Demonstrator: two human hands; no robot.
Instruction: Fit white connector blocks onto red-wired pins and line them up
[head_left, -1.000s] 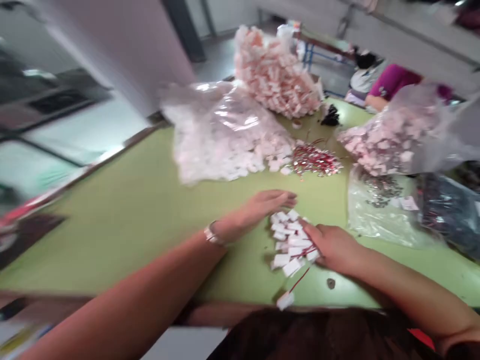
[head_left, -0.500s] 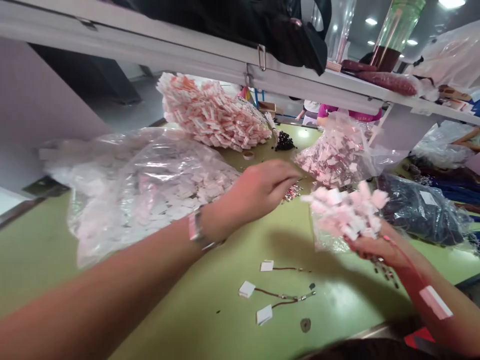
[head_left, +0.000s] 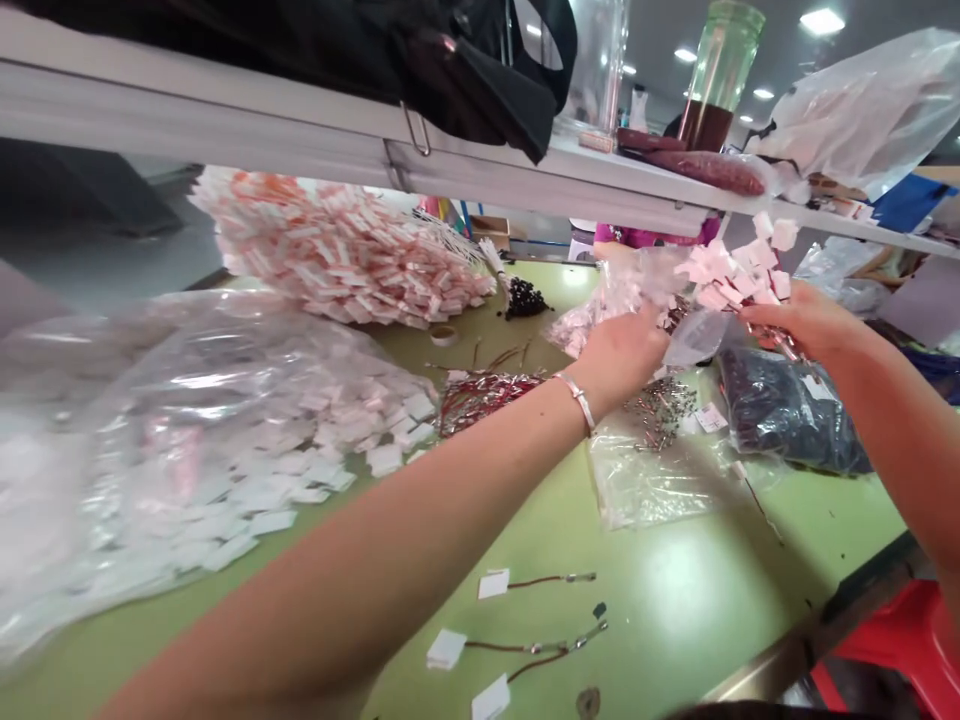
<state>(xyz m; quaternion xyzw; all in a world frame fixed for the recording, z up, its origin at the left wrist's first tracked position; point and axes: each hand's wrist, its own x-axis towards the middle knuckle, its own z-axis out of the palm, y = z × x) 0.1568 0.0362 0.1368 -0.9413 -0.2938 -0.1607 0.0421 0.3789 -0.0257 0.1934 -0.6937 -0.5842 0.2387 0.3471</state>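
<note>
My right hand (head_left: 814,318) is raised at the right, its fingers closed round a bunch of white-tagged cords (head_left: 742,275); the metal ends hang below the palm. To its left, my left hand (head_left: 626,350) is closed at the rim of a clear plastic bag (head_left: 652,268) filled with similar tagged pieces, and seems to grip it; its fingertips are partly hidden. Under the hands, small metal-ended pieces (head_left: 664,405) lie on a flat clear bag (head_left: 652,490). A bundle of red cords (head_left: 480,400) with metal ends lies beyond my left forearm.
A large plastic bag (head_left: 225,400) spills white tags at the left. Behind it rises a heap of pink-white tags (head_left: 352,250). A shelf (head_left: 300,150) crosses above the green table (head_left: 675,590). Three tagged cords (head_left: 536,580) lie in front. A dark wrapped pack (head_left: 787,410) sits right.
Both hands have moved away from me towards the bag of tagged pieces. The right hand has risen with its bunch, and the left has closed at the bag. The view has shifted right.
</note>
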